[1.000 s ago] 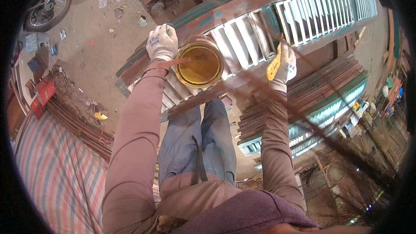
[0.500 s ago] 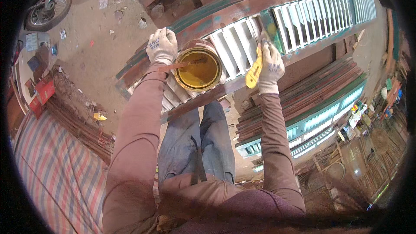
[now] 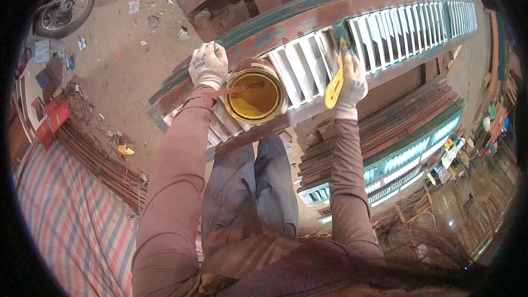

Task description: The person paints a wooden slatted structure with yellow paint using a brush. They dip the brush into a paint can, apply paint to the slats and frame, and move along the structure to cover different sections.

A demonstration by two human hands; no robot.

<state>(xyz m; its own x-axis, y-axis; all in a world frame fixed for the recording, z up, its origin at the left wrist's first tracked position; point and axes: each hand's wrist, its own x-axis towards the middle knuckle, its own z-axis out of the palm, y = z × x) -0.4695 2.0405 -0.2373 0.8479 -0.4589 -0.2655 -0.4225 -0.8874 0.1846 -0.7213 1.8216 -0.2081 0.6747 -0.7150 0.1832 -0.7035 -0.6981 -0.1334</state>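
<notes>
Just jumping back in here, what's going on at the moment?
A person in gloves is at a slatted wooden frame. The right hand grips a yellow-handled tool, its tip near the green crosspiece between two slatted sections. The left hand is curled near the frame's far edge; whether it holds anything is unclear. An open can stands on the slats between the hands, a stick jutting out over its rim.
</notes>
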